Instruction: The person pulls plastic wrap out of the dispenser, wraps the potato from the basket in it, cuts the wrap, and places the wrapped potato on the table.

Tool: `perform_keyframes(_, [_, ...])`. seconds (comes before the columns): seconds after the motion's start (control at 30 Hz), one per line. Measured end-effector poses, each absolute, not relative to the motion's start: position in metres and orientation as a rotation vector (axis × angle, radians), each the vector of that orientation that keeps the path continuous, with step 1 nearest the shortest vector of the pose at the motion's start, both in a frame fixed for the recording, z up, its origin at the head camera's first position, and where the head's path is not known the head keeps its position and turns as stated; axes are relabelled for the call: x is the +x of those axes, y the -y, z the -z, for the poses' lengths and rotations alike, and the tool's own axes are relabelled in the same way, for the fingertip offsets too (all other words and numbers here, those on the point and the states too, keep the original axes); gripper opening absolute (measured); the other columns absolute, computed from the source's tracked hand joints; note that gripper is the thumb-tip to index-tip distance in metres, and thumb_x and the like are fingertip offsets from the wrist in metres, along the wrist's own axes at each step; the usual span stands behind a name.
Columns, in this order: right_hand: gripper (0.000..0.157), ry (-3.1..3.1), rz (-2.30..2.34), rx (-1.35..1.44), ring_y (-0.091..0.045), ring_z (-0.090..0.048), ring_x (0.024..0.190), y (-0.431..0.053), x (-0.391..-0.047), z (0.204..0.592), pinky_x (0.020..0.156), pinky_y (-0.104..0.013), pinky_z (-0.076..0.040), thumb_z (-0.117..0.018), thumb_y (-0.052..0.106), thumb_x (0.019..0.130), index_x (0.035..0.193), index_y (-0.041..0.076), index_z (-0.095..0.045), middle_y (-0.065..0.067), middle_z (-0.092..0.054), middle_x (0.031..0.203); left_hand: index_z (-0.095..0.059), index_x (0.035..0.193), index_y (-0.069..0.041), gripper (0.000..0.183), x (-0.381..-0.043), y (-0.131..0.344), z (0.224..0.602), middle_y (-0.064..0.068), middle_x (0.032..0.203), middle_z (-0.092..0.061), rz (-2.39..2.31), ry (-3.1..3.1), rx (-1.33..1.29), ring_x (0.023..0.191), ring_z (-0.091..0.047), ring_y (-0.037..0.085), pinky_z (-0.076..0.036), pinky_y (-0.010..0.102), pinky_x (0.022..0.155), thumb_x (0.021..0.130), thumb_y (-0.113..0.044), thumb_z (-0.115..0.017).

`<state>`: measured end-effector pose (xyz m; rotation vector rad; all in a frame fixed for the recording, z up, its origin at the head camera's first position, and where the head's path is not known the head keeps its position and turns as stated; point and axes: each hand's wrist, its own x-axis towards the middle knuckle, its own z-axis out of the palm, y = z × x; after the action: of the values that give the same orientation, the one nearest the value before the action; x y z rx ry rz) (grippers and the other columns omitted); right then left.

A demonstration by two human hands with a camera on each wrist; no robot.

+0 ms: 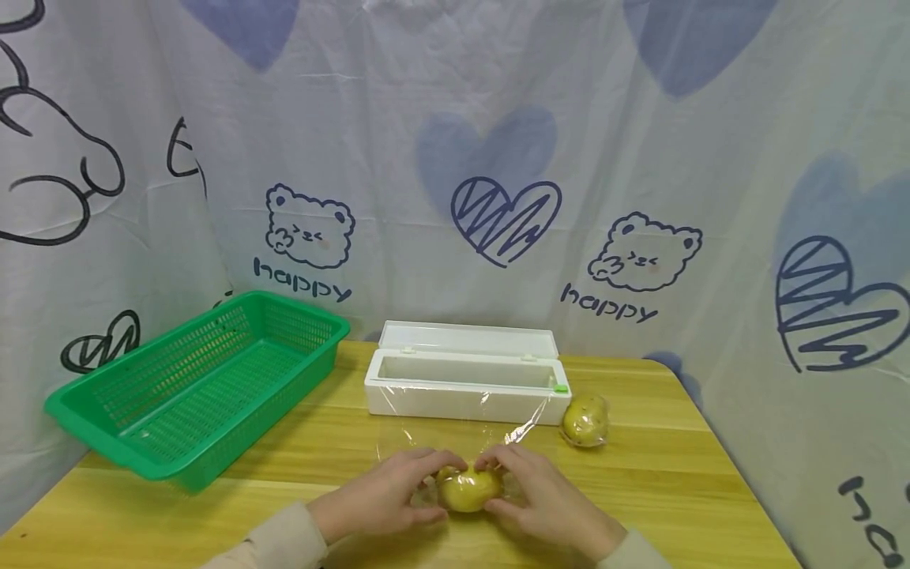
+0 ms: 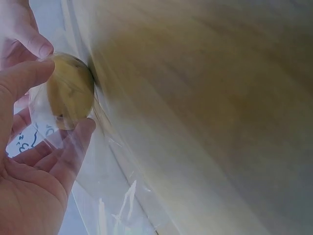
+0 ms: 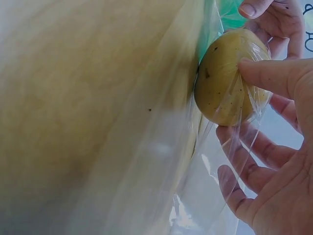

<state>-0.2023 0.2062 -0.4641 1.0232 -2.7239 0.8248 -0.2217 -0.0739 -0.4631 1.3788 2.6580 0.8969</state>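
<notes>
A yellow potato (image 1: 465, 496) lies on the table between my hands, with clear plastic wrap (image 1: 522, 431) over it. My left hand (image 1: 391, 490) holds its left side, thumb near and fingers at the far side, through the film. On the other side my right hand (image 1: 543, 498) grips it likewise, thumb pressing film onto the skin in the right wrist view. The film stretches from the potato towards a white wrap dispenser box (image 1: 462, 401), whose lid stands open. Fingertips of both hands almost meet above the potato.
Another potato (image 1: 586, 420), wrapped in film, sits beside the right end of the box. A green perforated basket (image 1: 263, 431) stands at the left of the wooden table (image 1: 661, 490). Behind hangs a white printed curtain (image 1: 398, 150).
</notes>
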Motion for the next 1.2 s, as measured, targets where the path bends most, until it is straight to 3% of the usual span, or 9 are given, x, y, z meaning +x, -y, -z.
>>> perform_keyframes(0.2, [0.04, 2.761, -0.872, 1.007, -0.009, -0.068, 0.113, -0.207, -0.204, 0.465, 0.102, -0.04, -0.06, -0.081, 0.02, 0.096, 0.131, 0.023, -0.063, 0.011, -0.068, 0.127, -0.06, 0.145, -0.018, 0.058, -0.224, 0.073, 0.463, 0.004, 0.134, -0.072, -0.917, -2.646, 1.365, 0.103, -0.068, 0.005, -0.059, 0.024, 0.089, 0.093, -0.019, -0.085])
perform_keyframes(0.43, [0.038, 2.771, -0.929, 1.015, -0.012, -0.068, 0.115, -0.207, -0.209, 0.465, 0.104, -0.043, -0.059, -0.076, 0.026, 0.1, 0.135, 0.02, -0.063, 0.007, -0.069, 0.132, -0.052, 0.143, -0.01, 0.059, -0.231, 0.072, 0.467, 0.011, 0.129, -0.076, -1.026, -2.596, 1.245, 0.118, -0.073, 0.018, -0.062, 0.03, 0.098, 0.094, -0.02, -0.084])
perform_keyframes(0.6, [0.042, 2.814, -1.017, 0.995, -0.018, -0.068, 0.119, -0.206, -0.216, 0.462, 0.107, -0.047, -0.057, -0.071, 0.034, 0.103, 0.14, 0.017, -0.063, 0.003, -0.07, 0.136, -0.058, 0.133, -0.011, 0.048, -0.241, 0.072, 0.471, 0.013, 0.124, -0.078, -1.114, -2.554, 1.209, 0.111, -0.074, 0.016, -0.061, 0.023, 0.084, 0.094, -0.02, -0.085])
perform_keyframes(0.83, [0.047, 2.928, -1.066, 0.933, -0.027, -0.067, 0.125, -0.208, -0.23, 0.46, 0.109, -0.056, -0.054, -0.062, 0.041, 0.108, 0.149, 0.018, -0.059, -0.003, -0.069, 0.142, -0.067, 0.136, -0.011, 0.048, -0.254, 0.073, 0.473, 0.006, 0.127, -0.076, -1.146, -2.582, 1.109, 0.111, -0.071, 0.016, -0.06, 0.025, 0.09, 0.096, -0.031, -0.083])
perform_keyframes(1.0, [0.046, 2.951, -1.069, 0.945, -0.028, -0.068, 0.126, -0.21, -0.24, 0.459, 0.108, -0.053, -0.056, -0.059, 0.039, 0.111, 0.151, 0.018, -0.059, -0.006, -0.07, 0.142, -0.067, 0.14, -0.006, 0.05, -0.26, 0.073, 0.472, 0.008, 0.127, -0.075, -1.17, -2.562, 1.081, 0.104, -0.07, 0.012, -0.059, 0.022, 0.082, 0.1, -0.034, -0.078])
perform_keyframes(1.2, [0.048, 2.977, -1.057, 0.919, -0.024, -0.068, 0.119, -0.211, -0.247, 0.458, 0.103, -0.049, -0.057, -0.058, 0.038, 0.112, 0.155, 0.019, -0.056, -0.008, -0.068, 0.14, -0.065, 0.144, -0.003, 0.054, -0.265, 0.071, 0.472, 0.01, 0.127, -0.075, -1.211, -2.5, 1.007, 0.102, -0.071, 0.01, -0.059, 0.02, 0.083, 0.101, -0.034, -0.076])
